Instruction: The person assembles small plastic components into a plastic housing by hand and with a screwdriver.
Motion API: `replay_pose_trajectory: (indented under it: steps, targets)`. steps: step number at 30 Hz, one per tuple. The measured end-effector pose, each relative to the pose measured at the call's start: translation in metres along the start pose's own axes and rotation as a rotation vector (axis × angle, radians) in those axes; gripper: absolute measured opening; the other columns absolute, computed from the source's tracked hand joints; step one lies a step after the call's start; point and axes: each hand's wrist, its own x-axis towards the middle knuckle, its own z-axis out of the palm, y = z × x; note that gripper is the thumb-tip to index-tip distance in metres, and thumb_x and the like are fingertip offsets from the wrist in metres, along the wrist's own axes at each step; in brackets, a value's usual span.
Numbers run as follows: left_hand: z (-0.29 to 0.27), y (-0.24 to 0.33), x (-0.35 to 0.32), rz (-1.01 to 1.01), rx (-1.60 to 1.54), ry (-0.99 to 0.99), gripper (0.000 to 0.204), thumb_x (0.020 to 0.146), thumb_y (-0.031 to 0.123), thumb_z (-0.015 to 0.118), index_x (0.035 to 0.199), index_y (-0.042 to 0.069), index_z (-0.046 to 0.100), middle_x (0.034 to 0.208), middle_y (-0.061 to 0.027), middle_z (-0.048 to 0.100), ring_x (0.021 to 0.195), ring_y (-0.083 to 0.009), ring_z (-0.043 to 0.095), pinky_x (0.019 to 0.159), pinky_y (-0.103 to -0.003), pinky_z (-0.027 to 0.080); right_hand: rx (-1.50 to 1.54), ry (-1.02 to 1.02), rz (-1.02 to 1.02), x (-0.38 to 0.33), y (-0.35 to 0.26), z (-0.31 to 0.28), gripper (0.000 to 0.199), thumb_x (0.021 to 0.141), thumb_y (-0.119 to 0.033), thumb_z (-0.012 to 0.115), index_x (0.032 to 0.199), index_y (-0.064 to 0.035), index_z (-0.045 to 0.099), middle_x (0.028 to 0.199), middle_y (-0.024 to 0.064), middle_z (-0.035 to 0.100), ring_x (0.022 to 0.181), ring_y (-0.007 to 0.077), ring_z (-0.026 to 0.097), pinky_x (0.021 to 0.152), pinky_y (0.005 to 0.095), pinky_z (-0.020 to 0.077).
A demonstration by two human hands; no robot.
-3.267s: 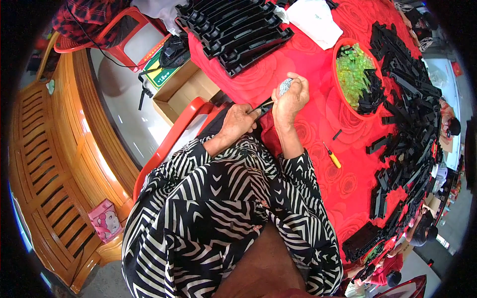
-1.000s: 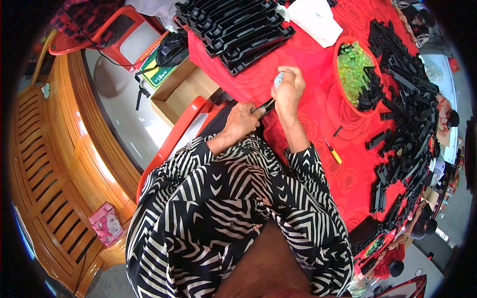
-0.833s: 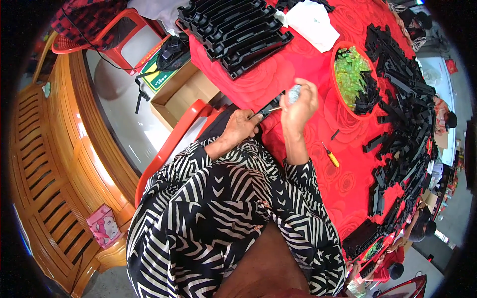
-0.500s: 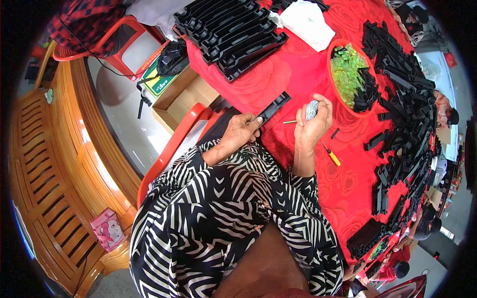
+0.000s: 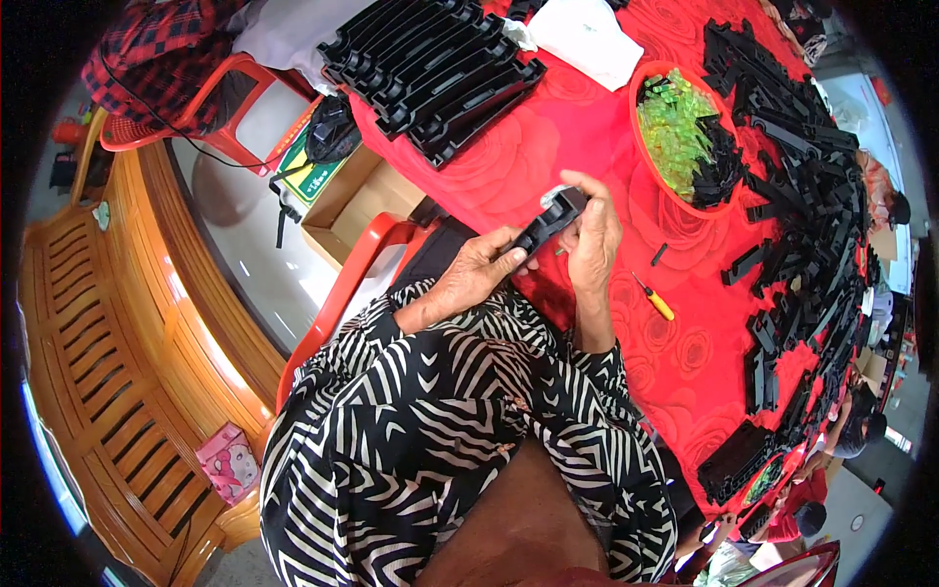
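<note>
My left hand (image 5: pixel 477 266) is closed on the near end of a long black plastic part (image 5: pixel 538 227), its thumb along the top. The part tilts up to the right above the red tablecloth. Beside its far end is my right hand (image 5: pixel 595 235), fingers curled, the index finger reaching over that end. A silvery wrapped tool handle (image 5: pixel 550 198) shows just past the part, mostly hidden by it; its metal shaft is hard to make out now. A yellow-handled screwdriver (image 5: pixel 657 301) and a small black piece (image 5: pixel 659 254) lie to the right.
Ahead stand rows of stacked black parts (image 5: pixel 430 78). An orange-red basin (image 5: pixel 641 137) holds yellow-green and black pieces. Loose black parts (image 5: pixel 802 215) are heaped along the right. A red chair (image 5: pixel 337 289), open carton (image 5: pixel 357 205) and wooden bench (image 5: pixel 108 372) are at left.
My left hand has tilted the black part and turned it. The right hand has moved left, bringing the silver-handled tool from beside the part to its far end. The whole view has shifted slightly.
</note>
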Motion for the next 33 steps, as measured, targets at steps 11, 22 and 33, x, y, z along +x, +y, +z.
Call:
replay_pose_trajectory:
  steps: [11,22,33]
  targets:
    - [0.008,0.007,0.000,-0.195,-0.113,0.064,0.023,0.091,0.020,0.048,0.095,0.002,0.060,0.072,0.0006,0.058,0.064,-0.0052,0.049,0.058,-0.020,0.041,-0.148,-0.039,-0.146,-0.008,-0.006,0.004,0.034,0.094,-0.026,0.037,0.101,0.0005,0.056,0.083,0.0080,0.058,0.070,0.0129,0.054,0.062,0.0247,0.0427]
    - [0.014,0.036,0.010,-0.303,0.131,0.106,0.025,0.081,0.015,0.045,0.079,-0.002,0.063,0.058,-0.0010,0.053,0.050,-0.0095,0.046,0.045,-0.026,0.034,-0.196,-0.008,-0.229,-0.007,0.001,0.002,0.034,0.094,-0.028,0.039,0.099,0.0005,0.057,0.079,0.0043,0.057,0.063,0.0097,0.048,0.057,0.0226,0.0381]
    - [0.014,0.022,0.016,-0.346,0.134,0.144,0.026,0.081,0.016,0.044,0.078,-0.002,0.063,0.060,-0.0021,0.053,0.051,-0.0102,0.047,0.046,-0.026,0.034,-0.140,-0.035,-0.131,-0.008,0.008,-0.004,0.032,0.094,-0.026,0.040,0.098,0.0004,0.056,0.082,0.0064,0.058,0.069,0.0111,0.052,0.062,0.0236,0.0422]
